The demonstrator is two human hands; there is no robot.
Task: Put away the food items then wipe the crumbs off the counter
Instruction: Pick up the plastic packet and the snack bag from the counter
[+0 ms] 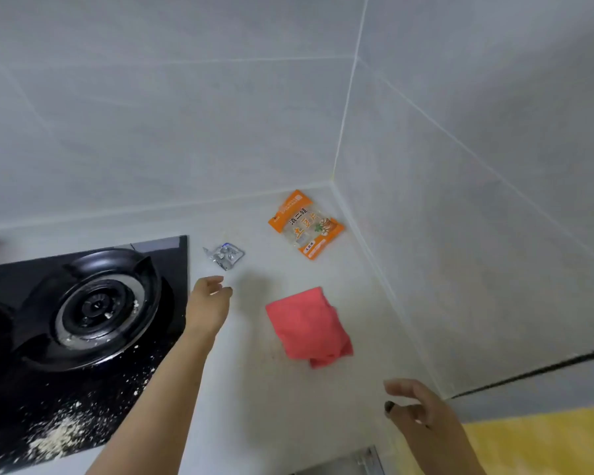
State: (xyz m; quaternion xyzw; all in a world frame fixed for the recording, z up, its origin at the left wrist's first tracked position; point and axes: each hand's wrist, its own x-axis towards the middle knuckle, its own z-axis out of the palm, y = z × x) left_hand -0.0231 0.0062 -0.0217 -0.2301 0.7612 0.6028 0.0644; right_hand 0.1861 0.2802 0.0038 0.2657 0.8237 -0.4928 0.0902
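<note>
Food unstowed: orange packet [306, 223] back corner, silver pouch [225, 256] | left hand [208, 305] reaching, grip empty | right hand [417, 411] slack | crumbs [60, 433] unwiped, cloth [307, 325] untouched

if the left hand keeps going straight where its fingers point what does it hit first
Most likely the small silver packet just beyond the left hand; nothing lies between them, though height above the counter is unclear.

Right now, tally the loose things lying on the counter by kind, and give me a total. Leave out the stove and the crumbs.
Food packets: 2, the orange snack packet in the corner and the small clear packet beside the stove.
Cloths: 1, the red cloth.
Total: 3.
</note>
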